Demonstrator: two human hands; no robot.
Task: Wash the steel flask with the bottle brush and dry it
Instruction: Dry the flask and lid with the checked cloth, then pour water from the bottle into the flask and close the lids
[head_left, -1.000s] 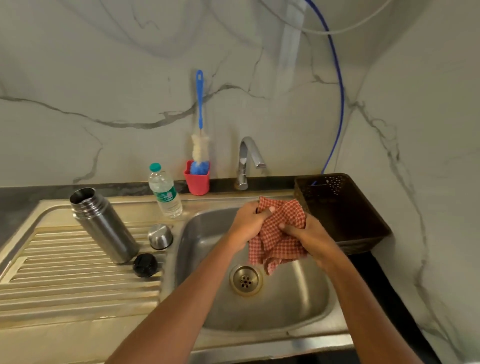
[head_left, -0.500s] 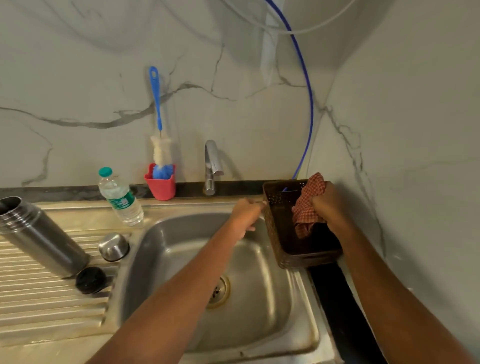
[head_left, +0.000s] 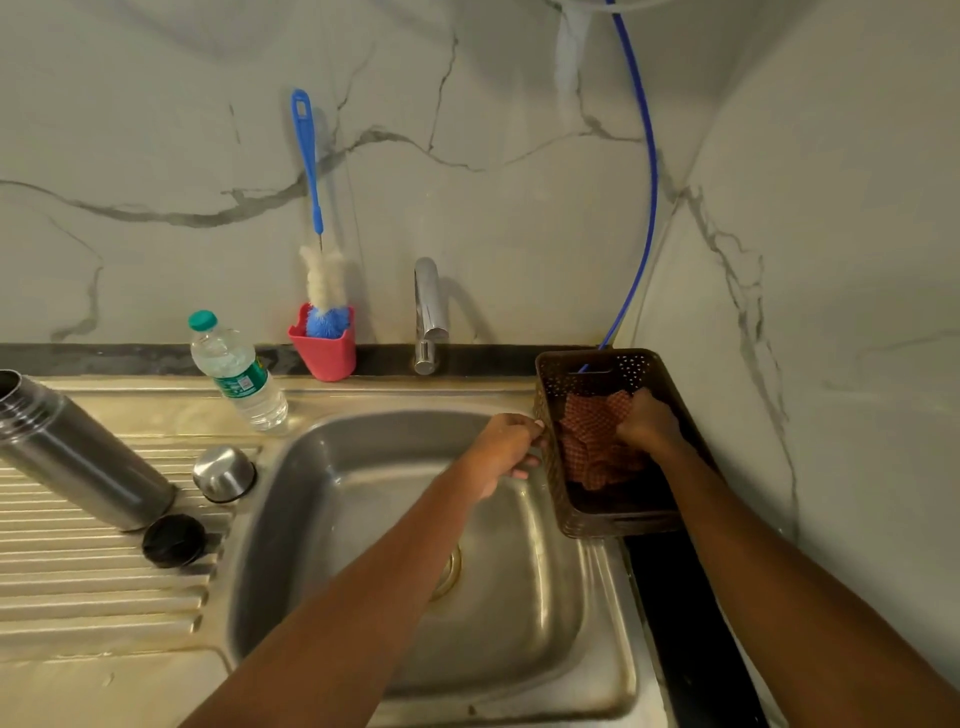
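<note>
The steel flask (head_left: 78, 457) stands uncapped on the ribbed drainboard at the left. Its steel cup (head_left: 224, 473) and black stopper (head_left: 174, 540) lie beside its base. The blue-handled bottle brush (head_left: 317, 249) stands in a red holder (head_left: 324, 353) against the back wall. My right hand (head_left: 647, 423) grips the red checked cloth (head_left: 589, 441) inside the brown basket (head_left: 563, 499). Over the sink, my left hand (head_left: 506, 447) has its fingers on the basket's left rim.
The steel sink basin (head_left: 363, 493) lies below my arms, with the tap (head_left: 430, 312) behind it. A plastic water bottle (head_left: 236, 371) stands at the sink's back left corner. A blue hose (head_left: 647, 171) runs down the wall into the basket. A marble wall closes the right side.
My right hand has lowered the cloth from above the basket down into it. My left hand has moved right and taken hold of the basket's rim. The view has shifted slightly left.
</note>
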